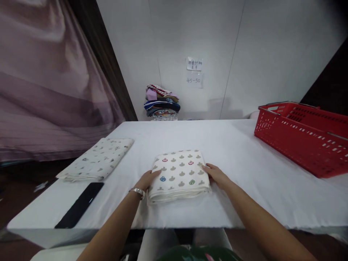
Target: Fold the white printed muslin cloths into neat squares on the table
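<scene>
On the white table, a red basket sits right; near the middle lies a folded patterned cloth, sides gripped by left hand and right hand. Even pressure should keep its layers square.

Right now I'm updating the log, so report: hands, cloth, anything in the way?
Left hand on left edge of patterned cloth, right hand on right edge. Folded, on the table. Second cloth left, red basket right, both apart from it.

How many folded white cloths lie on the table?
2: the mushroom-patterned cloth between the left hand and right hand, and the grey-patterned cloth at left on the table. The basket may hide more.
</scene>
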